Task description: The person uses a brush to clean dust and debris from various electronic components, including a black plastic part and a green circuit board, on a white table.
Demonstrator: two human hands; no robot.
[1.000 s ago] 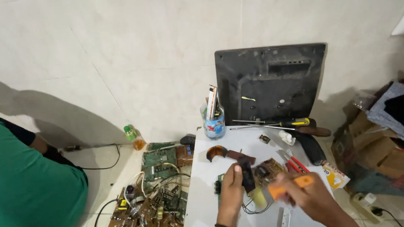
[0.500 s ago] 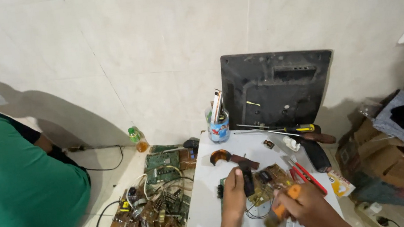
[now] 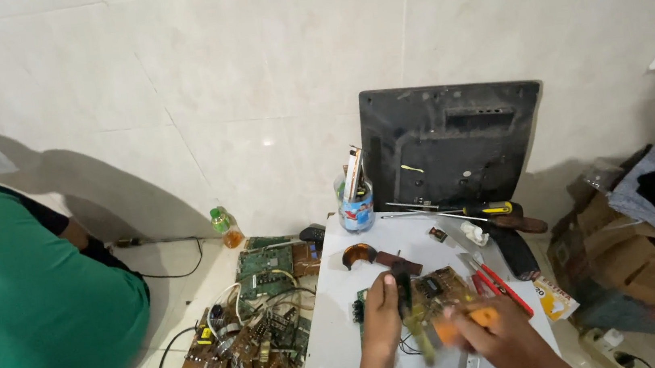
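On the near part of the white table [image 3: 336, 345], the left hand [image 3: 380, 316] presses down on a circuit board [image 3: 436, 290], fingers flat, clasping nothing. The right hand [image 3: 498, 336], blurred, grips an orange-handled tool [image 3: 472, 321]. The board looks light, stiff and fragile; its bare edges seem safest to hold.

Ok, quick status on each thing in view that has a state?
left hand: pressing on the circuit board, thumb up
right hand: closed on the orange-handled tool, blurred
circuit board: flat on the white table
orange-handled tool: held over the board
black panel: upright, leaning on the wall
bottle: upright on the floor
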